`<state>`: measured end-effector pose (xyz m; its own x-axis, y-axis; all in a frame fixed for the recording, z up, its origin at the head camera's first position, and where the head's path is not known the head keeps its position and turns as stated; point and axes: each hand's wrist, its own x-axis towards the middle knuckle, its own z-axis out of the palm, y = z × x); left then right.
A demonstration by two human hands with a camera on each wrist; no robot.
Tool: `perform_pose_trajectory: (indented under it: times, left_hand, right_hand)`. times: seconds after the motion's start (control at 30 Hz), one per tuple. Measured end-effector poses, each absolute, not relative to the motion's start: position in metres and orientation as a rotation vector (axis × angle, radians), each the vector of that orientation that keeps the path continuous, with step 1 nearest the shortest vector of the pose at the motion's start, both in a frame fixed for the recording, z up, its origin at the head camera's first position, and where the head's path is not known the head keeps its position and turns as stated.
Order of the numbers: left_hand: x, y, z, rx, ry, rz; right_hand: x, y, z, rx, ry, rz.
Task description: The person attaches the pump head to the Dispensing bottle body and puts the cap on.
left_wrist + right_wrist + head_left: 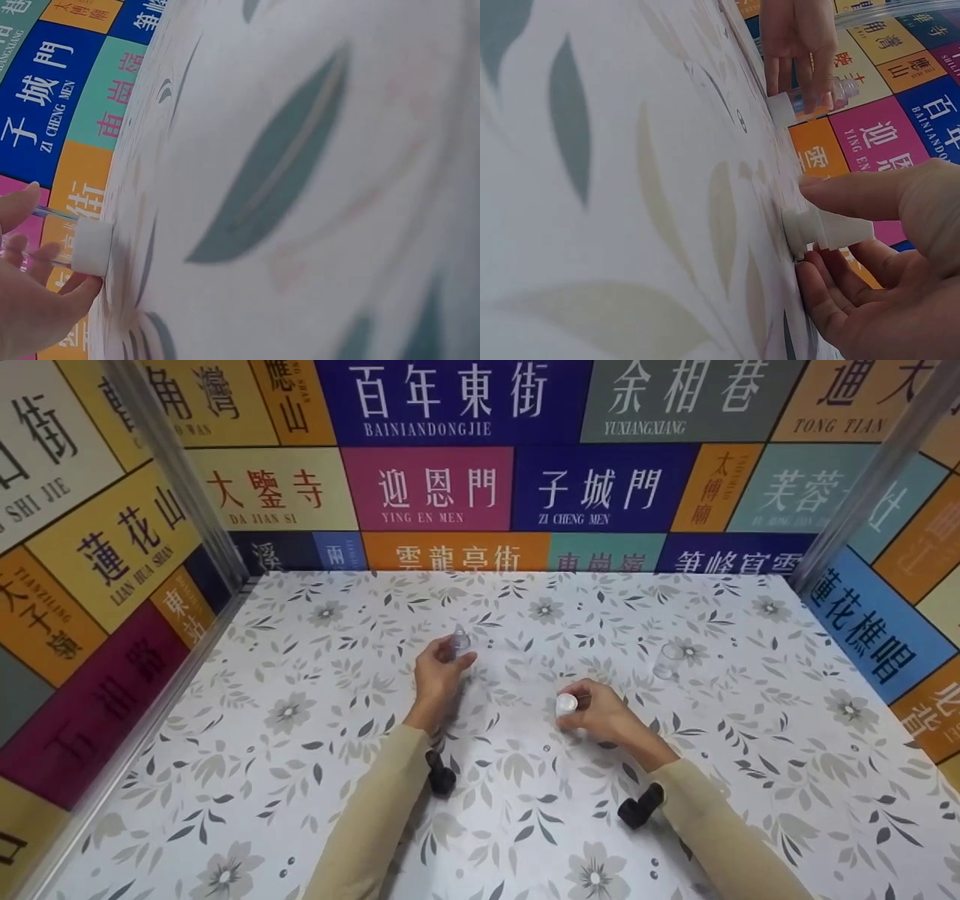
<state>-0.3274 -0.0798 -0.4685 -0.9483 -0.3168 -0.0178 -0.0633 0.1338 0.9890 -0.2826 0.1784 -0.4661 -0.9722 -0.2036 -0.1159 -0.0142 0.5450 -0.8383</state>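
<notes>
Upright on the table, a small clear bottle (460, 640) with a narrow neck is held by my left hand (441, 673) between thumb and fingers. Its white base (93, 247) meets the tabletop, and its ridged clear neck (847, 88) points up. To the right and nearer to me, my right hand (600, 711) grips a small white nozzle-like piece (567, 703) between thumb and fingers. The right wrist view shows this white piece (838, 229) with its wider round end at the table. Its exact kind is unclear.
A clear, cup-shaped piece (667, 662) is on the table to the right, beyond my right hand. The table (510, 810) has a white leaf-and-flower cover. Colourful sign-patterned panels (427, 487) stand behind it and on both sides.
</notes>
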Motion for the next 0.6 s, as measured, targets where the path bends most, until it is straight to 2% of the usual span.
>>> perform_pose_trajectory:
  times: [0.6]
  left_hand:
    - [-0.3252, -0.0799, -0.4678, 0.391, -2.147, -2.056]
  right_hand:
    - [-0.2847, 0.1725, -0.4625, -0.148, 2.569, -1.442]
